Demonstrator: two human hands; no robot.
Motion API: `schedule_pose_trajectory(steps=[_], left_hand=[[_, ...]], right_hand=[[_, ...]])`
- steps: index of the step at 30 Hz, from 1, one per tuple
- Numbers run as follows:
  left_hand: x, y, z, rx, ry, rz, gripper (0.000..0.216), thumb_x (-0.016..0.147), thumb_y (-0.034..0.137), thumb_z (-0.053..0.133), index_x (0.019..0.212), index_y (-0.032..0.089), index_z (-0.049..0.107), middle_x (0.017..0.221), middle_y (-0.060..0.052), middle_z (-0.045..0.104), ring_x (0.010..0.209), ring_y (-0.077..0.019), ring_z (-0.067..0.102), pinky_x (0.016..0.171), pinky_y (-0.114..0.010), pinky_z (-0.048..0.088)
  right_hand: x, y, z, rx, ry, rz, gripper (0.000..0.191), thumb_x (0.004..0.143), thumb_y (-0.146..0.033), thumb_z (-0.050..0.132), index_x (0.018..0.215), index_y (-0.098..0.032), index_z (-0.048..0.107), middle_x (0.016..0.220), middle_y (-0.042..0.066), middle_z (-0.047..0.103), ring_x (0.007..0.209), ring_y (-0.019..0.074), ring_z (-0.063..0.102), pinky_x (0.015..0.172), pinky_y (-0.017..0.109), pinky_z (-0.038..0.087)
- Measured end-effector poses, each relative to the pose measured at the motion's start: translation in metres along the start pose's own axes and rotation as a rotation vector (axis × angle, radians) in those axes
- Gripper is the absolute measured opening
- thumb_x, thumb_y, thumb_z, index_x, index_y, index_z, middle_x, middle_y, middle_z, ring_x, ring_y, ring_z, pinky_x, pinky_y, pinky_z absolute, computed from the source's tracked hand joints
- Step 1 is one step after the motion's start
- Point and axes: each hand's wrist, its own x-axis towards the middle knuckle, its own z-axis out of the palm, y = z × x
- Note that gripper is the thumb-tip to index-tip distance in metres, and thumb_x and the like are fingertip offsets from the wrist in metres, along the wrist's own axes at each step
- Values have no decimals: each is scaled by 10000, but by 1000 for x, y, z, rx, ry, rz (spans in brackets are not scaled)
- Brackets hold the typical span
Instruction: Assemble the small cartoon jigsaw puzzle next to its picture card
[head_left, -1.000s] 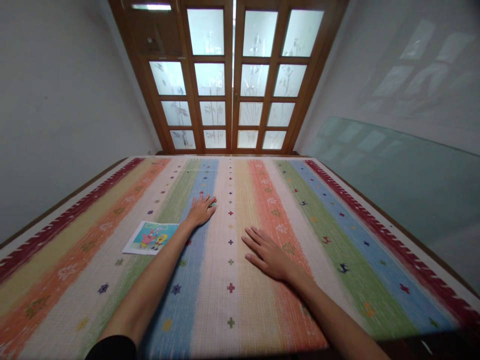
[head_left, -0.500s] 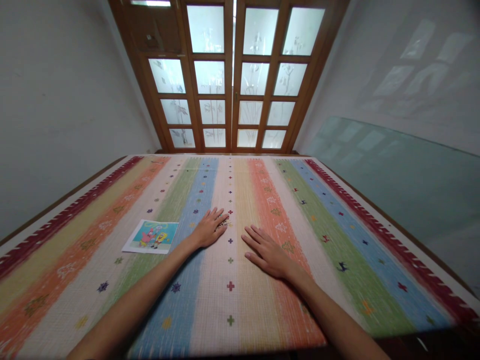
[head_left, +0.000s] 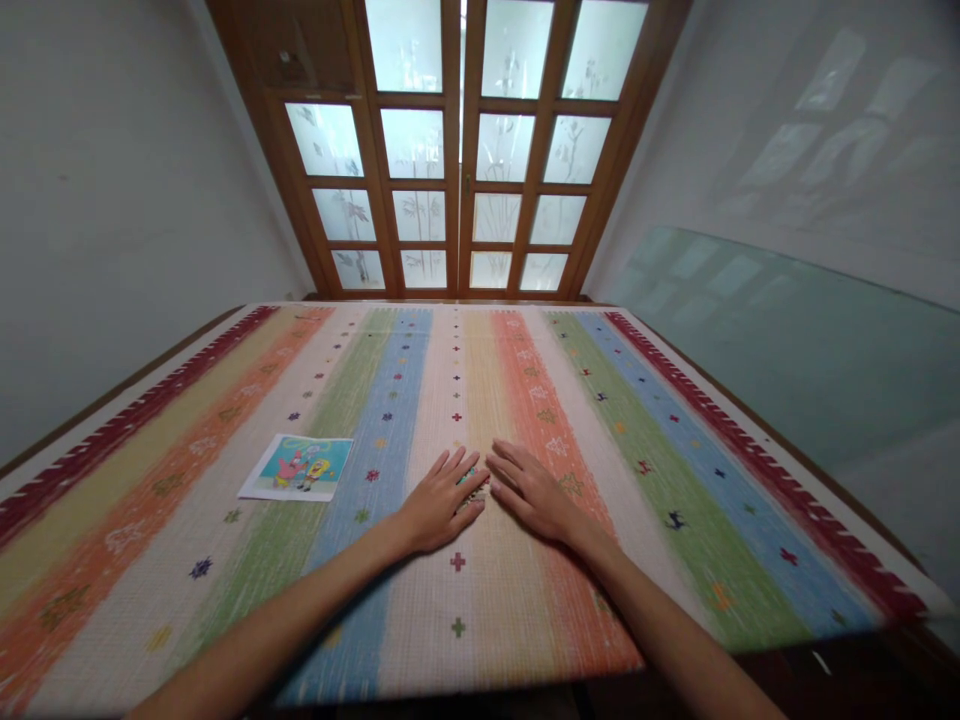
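Observation:
Both my hands lie flat on a striped, many-coloured mat (head_left: 645, 420). My left hand (head_left: 439, 503) has its fingers spread and rests over small greenish pieces (head_left: 470, 478), which show only partly under its fingertips. My right hand (head_left: 531, 490) lies flat just to the right of it, fingers stretched out, its fingertips close to the same pieces. A small cartoon picture card (head_left: 297, 467) lies on the mat to the left, apart from both hands.
The mat covers a low wooden platform (head_left: 825, 668) whose edge shows at the front right. A wooden door with frosted glass panes (head_left: 457, 150) stands behind it. White walls close in on both sides; a glass sheet (head_left: 787, 340) leans on the right.
My left hand has slid toward me and to the right across the mat, drawing the small pieces with it, and now lies beside my right hand. The right hand has barely moved.

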Motion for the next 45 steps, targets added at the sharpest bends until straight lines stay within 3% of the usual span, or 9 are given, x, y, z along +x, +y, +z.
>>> schedule_pose_trajectory(steps=[12, 15, 19, 22, 24, 27, 32, 36, 45], left_hand=[[-4, 10, -11, -254, -42, 48, 755, 1020, 509, 530, 1632, 179, 237, 1677, -157, 280, 1568, -321, 221, 1278, -566, 204], [-2, 5, -27, -386, 37, -10, 614, 1043, 476, 477, 1581, 201, 367, 1624, -138, 409, 1521, -291, 358, 1239, -526, 323], [3, -7, -50, -449, 225, -34, 362, 1068, 361, 384, 1124, 196, 701, 1197, -113, 739, 1164, -246, 661, 1060, -443, 497], [2, -19, -61, -331, 347, -92, 441, 1056, 341, 367, 705, 202, 595, 762, -68, 673, 811, -211, 634, 856, -381, 524], [-1, -27, -63, -264, 347, -140, 447, 1049, 337, 365, 644, 214, 509, 642, -26, 572, 687, -190, 562, 775, -357, 499], [-10, -34, -58, -277, 277, -190, 363, 1045, 293, 354, 747, 212, 544, 657, 5, 564, 630, -166, 537, 719, -321, 481], [-21, -35, -41, -319, 257, -114, 251, 1010, 177, 401, 1133, 211, 617, 881, -36, 665, 792, -180, 633, 761, -307, 515], [-28, -33, -35, -285, 271, -24, 234, 1013, 204, 457, 1121, 198, 663, 1015, -78, 647, 940, -202, 641, 860, -339, 535], [-34, -27, -32, -195, 223, -44, 225, 975, 211, 516, 1098, 183, 702, 982, -82, 624, 925, -217, 619, 843, -345, 529]], right_hand=[[1, 1, -4, 54, 87, -64, 352, 1049, -232, 457, 1332, -166, 657, 1401, 168, 636, 1317, 290, 571, 1117, 550, 486], [3, 0, -8, 92, 101, -91, 326, 1046, -209, 454, 1284, -193, 677, 1340, 143, 674, 1276, 276, 589, 1094, 547, 498], [5, -4, -10, 128, 73, -108, 295, 1058, -224, 453, 1208, -193, 704, 1245, 125, 716, 1203, 263, 625, 1067, 528, 514], [7, -8, -10, 137, 29, -120, 294, 1063, -268, 467, 1215, -185, 704, 1233, 126, 725, 1205, 264, 632, 1079, 522, 509], [9, -12, -10, 137, -11, -130, 308, 1060, -295, 483, 1263, -186, 688, 1287, 131, 709, 1262, 269, 611, 1110, 529, 488], [13, -18, -13, 137, -101, -137, 352, 1053, -326, 510, 1345, -184, 647, 1399, 136, 655, 1370, 279, 547, 1157, 536, 450], [21, -28, -14, 141, -223, -161, 435, 1051, -383, 525, 1431, -182, 590, 1497, 151, 576, 1465, 279, 456, 1202, 531, 405], [23, -33, -3, 141, -243, -170, 473, 1047, -387, 527, 1466, -171, 554, 1540, 164, 526, 1487, 272, 427, 1213, 522, 394], [10, -35, 12, 80, -126, -272, 391, 1025, -308, 561, 1387, -173, 623, 1476, 176, 592, 1423, 308, 512, 1161, 551, 456]])
